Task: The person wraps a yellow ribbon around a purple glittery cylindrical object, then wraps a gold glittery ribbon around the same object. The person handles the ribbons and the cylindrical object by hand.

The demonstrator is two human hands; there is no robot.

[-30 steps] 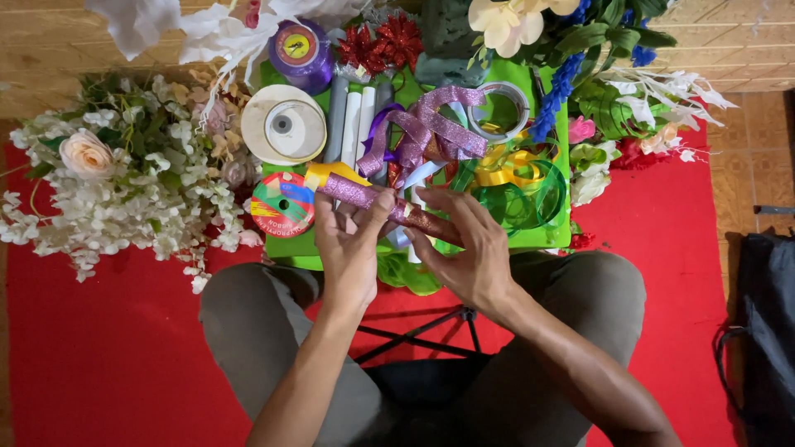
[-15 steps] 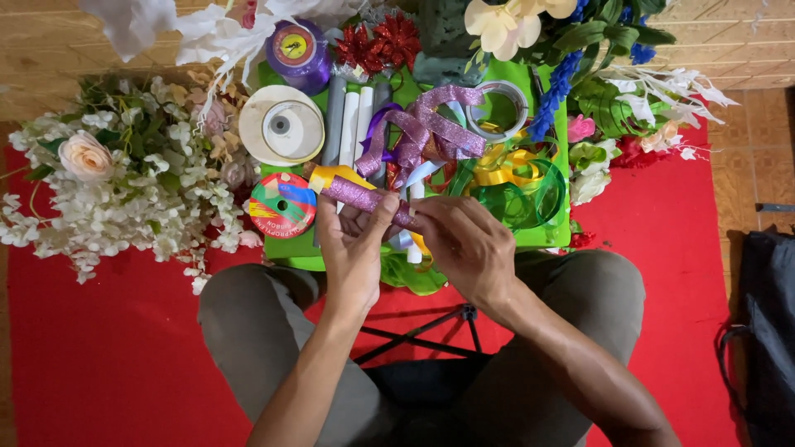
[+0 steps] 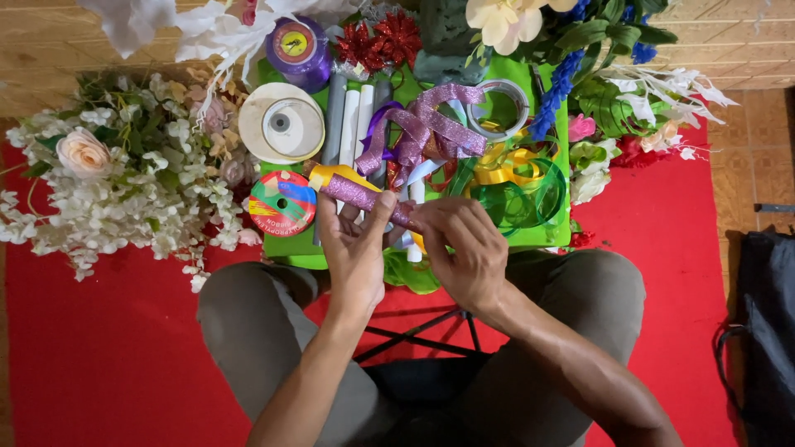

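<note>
My left hand [image 3: 354,252] and my right hand [image 3: 464,248] both pinch a strip of purple glitter ribbon [image 3: 362,196] stretched flat between them, just above my knees. A yellow ribbon end [image 3: 331,175] curls at the strip's left tip. The strip runs up into a looped tangle of the same purple ribbon [image 3: 422,132] lying on a green tray [image 3: 546,236]. My right fingers cover the strip's right end.
The tray also holds a white ribbon spool [image 3: 281,122], a multicoloured spool [image 3: 282,204], a purple spool [image 3: 296,45], pale rolled tubes [image 3: 352,120] and green and yellow ribbons [image 3: 513,186]. White artificial flowers [image 3: 124,186] lie left, more flowers right, a black bag [image 3: 762,331] far right.
My right hand has slid left along the purple strip and closed over its right end. My left hand has shifted slightly, its thumb pressing on the strip.
</note>
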